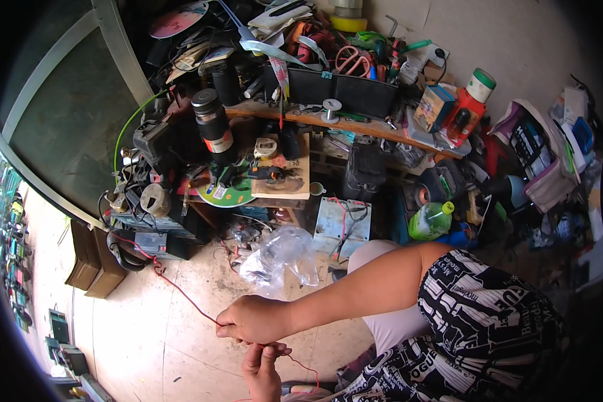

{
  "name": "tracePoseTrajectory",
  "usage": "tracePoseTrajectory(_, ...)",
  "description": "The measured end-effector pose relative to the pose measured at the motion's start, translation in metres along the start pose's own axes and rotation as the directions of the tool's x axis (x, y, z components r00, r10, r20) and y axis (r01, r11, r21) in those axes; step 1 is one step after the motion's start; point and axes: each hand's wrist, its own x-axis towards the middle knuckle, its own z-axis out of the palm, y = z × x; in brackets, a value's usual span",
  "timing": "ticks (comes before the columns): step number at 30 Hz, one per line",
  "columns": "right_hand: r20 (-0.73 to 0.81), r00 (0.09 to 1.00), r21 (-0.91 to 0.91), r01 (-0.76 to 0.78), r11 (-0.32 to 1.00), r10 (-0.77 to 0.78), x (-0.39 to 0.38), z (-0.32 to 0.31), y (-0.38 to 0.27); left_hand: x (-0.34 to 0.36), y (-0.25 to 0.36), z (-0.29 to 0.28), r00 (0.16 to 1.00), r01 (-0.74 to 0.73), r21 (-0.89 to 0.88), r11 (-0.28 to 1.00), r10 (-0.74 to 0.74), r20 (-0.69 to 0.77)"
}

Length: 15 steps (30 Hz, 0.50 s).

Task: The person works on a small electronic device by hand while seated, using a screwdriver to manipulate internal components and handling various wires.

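Note:
My right arm, in a black-and-white patterned sleeve, reaches leftward across the view. My right hand [256, 319] is closed around a thin red wire [184, 296]. The wire runs up and left from it to a small grey box-shaped battery [161, 244] on the floor. Just below, my left hand [264, 372] comes up from the lower edge, its fingers pinched on the same wire. A loose length of wire curls out to the right of that hand. My fingers hide the stretch of wire between the hands.
A crumpled clear plastic bag [281, 258] lies beyond my hands. Behind it stands a grey metal box [342, 224] with leads on top. Further back, a cluttered shelf [355, 124] holds a black flask [213, 124], tools and a solder spool [330, 110]. Cardboard [95, 258] leans at left.

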Motion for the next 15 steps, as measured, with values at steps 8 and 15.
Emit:
tracePoseTrajectory(8,0.008,0.999,0.277,-0.038,0.960,0.037,0.012,0.004,0.009,-0.005,0.017,0.007,0.999,-0.024,0.170,0.985,0.032,-0.044)
tracePoseTrajectory(15,0.029,0.996,0.304,0.072,0.950,-0.085,0.012,0.002,0.007,-0.010,0.014,0.009,0.998,-0.004,0.082,0.997,0.010,-0.069)
